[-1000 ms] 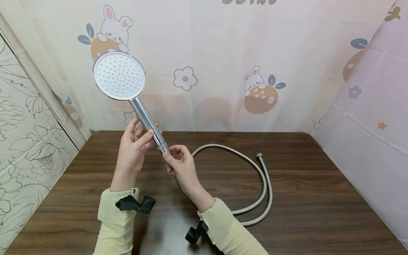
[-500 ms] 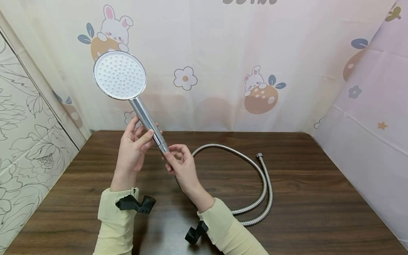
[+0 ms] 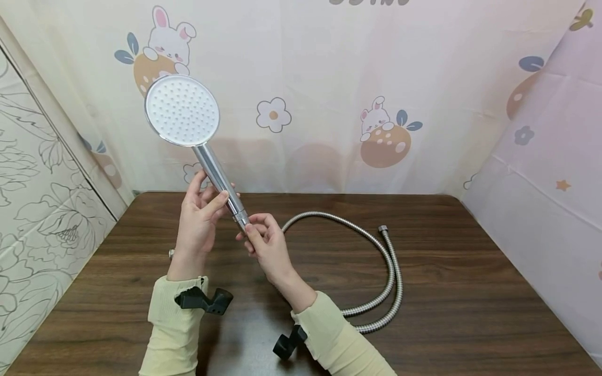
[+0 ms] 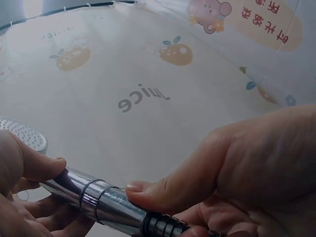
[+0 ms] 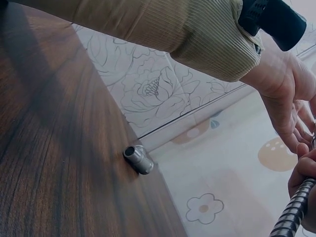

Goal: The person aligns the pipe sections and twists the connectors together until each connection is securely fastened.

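A chrome shower head (image 3: 182, 110) with a white nozzled face is held tilted above the table, face towards me in the head view. My left hand (image 3: 199, 216) holds its handle (image 3: 213, 169) between thumb and fingers. At the handle's lower end, my right hand (image 3: 268, 245) pinches the metal connector (image 4: 118, 210) of a ribbed steel hose (image 5: 294, 210), thumb on top. In the left wrist view the connector meets the handle end; how far it is screwed on I cannot tell. The right hand's fingers hide part of the joint.
The hose loops over the brown wooden table (image 3: 470, 292) to the right, its free end nut (image 3: 383, 228) near the back. A short metal fitting (image 5: 138, 159) stands on the table, mostly behind the left wrist in the head view. Printed curtains (image 3: 320, 62) surround the table.
The shower head's face has turned and shifted slightly to the right. My left wrist has moved a little right, uncovering a bit of the metal fitting. The right hand has hardly moved.
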`<state>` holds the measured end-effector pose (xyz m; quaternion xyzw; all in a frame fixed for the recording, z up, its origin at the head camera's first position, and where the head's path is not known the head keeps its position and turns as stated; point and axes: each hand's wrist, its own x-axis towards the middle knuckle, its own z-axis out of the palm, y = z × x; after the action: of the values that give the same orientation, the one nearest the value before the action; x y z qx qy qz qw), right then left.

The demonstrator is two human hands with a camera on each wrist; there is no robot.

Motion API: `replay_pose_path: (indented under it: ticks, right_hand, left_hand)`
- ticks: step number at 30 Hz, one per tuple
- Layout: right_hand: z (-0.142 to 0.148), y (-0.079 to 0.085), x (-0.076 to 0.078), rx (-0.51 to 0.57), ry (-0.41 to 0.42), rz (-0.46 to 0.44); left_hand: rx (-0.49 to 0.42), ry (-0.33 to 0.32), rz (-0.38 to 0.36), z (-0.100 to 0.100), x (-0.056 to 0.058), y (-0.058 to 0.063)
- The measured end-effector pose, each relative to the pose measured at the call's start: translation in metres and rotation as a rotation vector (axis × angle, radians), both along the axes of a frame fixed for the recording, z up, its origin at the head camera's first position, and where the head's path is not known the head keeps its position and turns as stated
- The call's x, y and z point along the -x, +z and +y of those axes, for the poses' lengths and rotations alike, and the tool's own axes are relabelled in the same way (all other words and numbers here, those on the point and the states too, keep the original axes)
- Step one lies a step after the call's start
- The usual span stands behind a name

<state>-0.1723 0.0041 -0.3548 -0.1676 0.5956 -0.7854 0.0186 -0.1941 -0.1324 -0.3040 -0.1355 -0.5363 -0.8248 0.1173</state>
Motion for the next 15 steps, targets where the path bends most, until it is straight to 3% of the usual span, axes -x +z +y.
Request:
replay_pose_path:
  ticks: [10, 15]
  right_hand:
    - [0.0027, 0.0004, 0.0005, -0.021, 0.059, -0.013]
    - [0.0027, -0.0004, 0.0011, -0.029, 0.065, -0.039]
  left_hand:
    - [0.004, 0.027, -0.004, 0.0045, 0.0007, -0.0017]
    - [-0.044, 0.032, -0.030, 0.0030, 0.0036, -0.0055]
